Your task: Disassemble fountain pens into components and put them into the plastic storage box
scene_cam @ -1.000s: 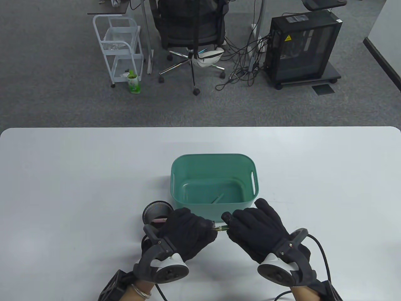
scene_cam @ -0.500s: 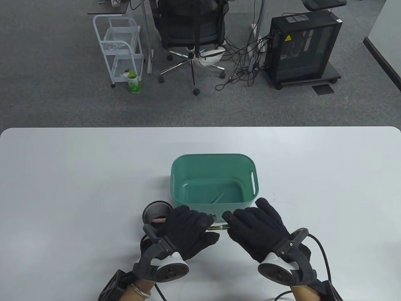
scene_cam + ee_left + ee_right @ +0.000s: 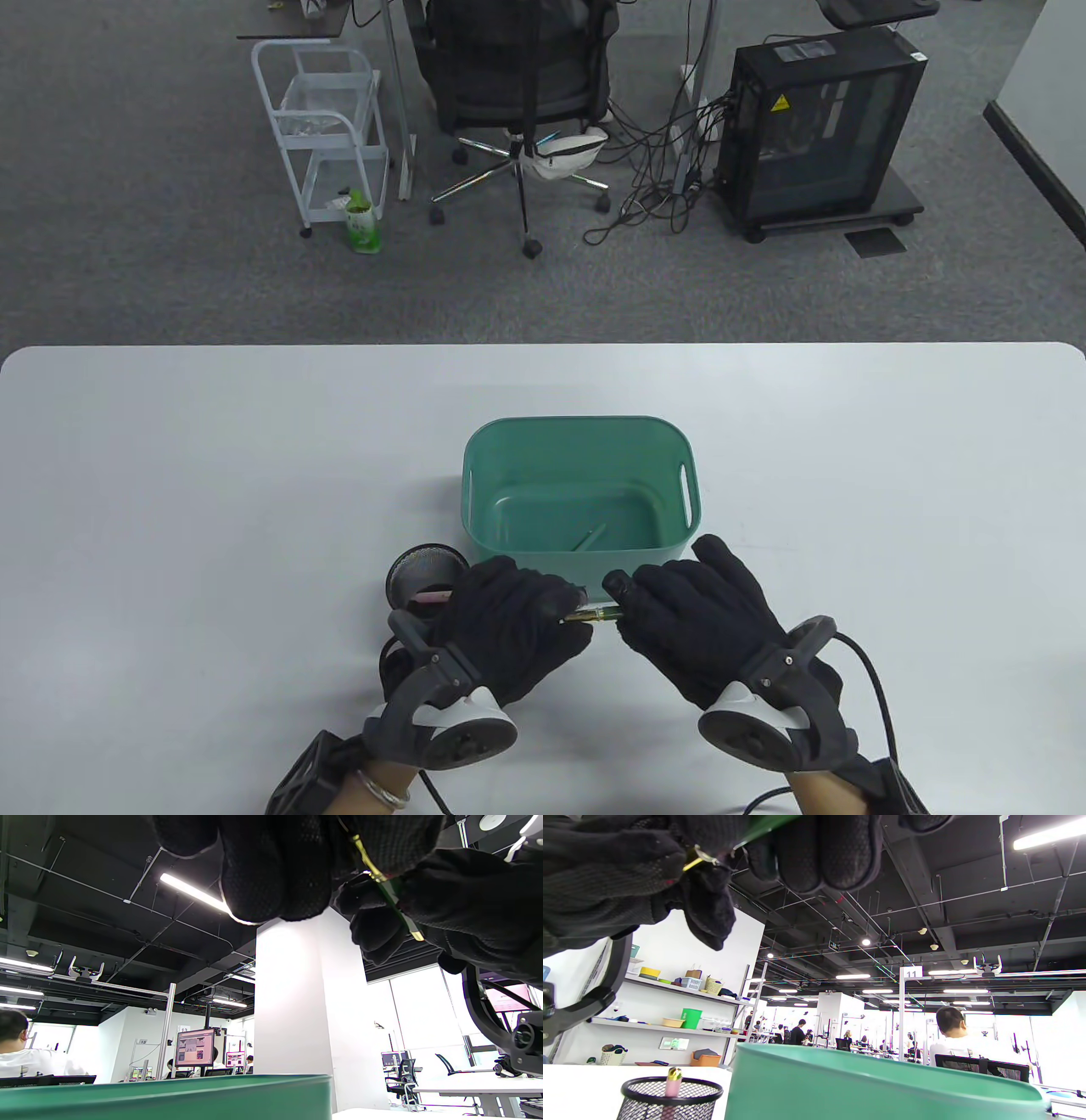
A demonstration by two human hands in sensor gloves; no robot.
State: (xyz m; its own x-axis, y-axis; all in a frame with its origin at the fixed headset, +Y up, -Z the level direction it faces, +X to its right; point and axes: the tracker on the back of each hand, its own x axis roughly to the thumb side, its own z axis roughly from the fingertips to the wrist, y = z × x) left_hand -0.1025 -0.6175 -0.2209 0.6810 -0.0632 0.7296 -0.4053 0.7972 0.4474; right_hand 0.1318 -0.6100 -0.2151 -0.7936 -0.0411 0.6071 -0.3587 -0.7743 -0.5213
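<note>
A green fountain pen (image 3: 592,614) with gold trim is held level between both hands, just in front of the green plastic storage box (image 3: 580,497). My left hand (image 3: 517,620) grips its left end and my right hand (image 3: 679,611) grips its right end, fingers curled. The left wrist view shows the green pen (image 3: 394,895) with its gold rings running between the gloved fingers. In the right wrist view the pen (image 3: 763,825) crosses the top between the fingers. One green pen part (image 3: 589,537) lies on the box floor.
A black mesh pen cup (image 3: 427,579) holding a pink pen (image 3: 673,1082) stands left of the box, behind my left hand. The white table (image 3: 170,509) spreads to both sides. Chair, cart and computer tower stand on the floor beyond the far edge.
My left hand has shifted slightly on the pen, its fingers turning around the left end. The pen and my right hand stay almost where they were.
</note>
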